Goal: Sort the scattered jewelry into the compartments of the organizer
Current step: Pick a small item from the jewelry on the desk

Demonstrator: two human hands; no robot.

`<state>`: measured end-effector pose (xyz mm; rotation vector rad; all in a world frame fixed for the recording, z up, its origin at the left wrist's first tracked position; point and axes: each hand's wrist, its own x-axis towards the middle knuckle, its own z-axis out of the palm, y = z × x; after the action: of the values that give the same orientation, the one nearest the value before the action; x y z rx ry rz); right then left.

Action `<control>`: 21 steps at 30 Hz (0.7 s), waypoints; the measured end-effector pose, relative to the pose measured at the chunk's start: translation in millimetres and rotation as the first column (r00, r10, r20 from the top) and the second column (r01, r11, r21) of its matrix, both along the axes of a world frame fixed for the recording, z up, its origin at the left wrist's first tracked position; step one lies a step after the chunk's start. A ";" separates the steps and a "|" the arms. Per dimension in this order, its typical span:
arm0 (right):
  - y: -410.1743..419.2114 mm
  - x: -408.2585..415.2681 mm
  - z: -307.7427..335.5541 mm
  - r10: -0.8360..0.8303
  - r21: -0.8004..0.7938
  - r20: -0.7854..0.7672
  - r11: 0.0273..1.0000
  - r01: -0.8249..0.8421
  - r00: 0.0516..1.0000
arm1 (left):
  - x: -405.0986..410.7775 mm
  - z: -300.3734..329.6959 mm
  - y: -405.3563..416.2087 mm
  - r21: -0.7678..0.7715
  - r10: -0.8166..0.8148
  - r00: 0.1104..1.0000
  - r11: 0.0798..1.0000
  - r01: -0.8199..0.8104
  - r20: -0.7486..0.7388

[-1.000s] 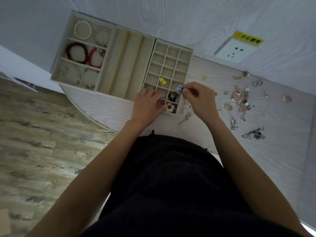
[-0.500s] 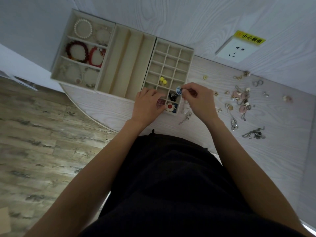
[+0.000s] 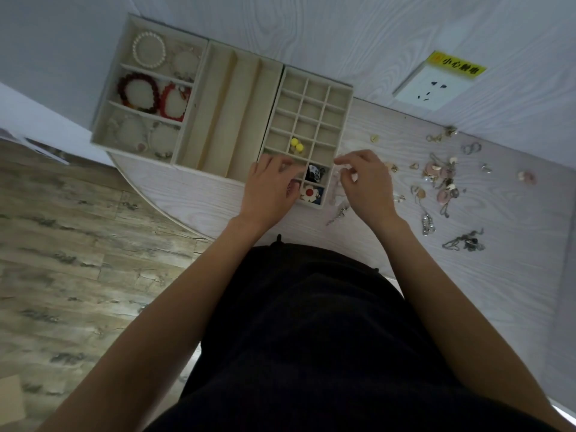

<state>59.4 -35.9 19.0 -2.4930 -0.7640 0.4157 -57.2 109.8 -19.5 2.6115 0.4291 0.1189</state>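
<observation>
A pale wood-grain table (image 3: 467, 291) carries a beige fabric organizer (image 3: 230, 120) at the far left, its left tray filled with bead bracelets (image 3: 149, 53). Loose scattered jewelry (image 3: 439, 182) is spread to the right. The left hand (image 3: 269, 190) is rested, fingers relaxed, on the near edge of the small-grid tray. The right hand (image 3: 366, 185) is held just right of it, fingers loosely curled; whether anything is pinched cannot be told. A small blue-and-white earring (image 3: 314, 173) lies in a near compartment.
</observation>
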 end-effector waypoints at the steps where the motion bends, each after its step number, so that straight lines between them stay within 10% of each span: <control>1: -0.1 -0.2 -0.9 0.051 -0.020 0.053 0.999 -0.050 0.997 | 1.4 0.2 -0.7 0.026 -0.028 1.000 0.999 0.028 0.011; 21: 4.4 -11.1 -15.5 0.266 -0.237 0.255 0.949 -0.207 0.929 | 17.3 4.2 7.9 0.238 -0.200 0.979 0.950 0.200 -0.026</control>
<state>48.3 -31.6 3.5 -2.6992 -1.2031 0.2281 -39.9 117.6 -15.3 2.8753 0.1544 0.1062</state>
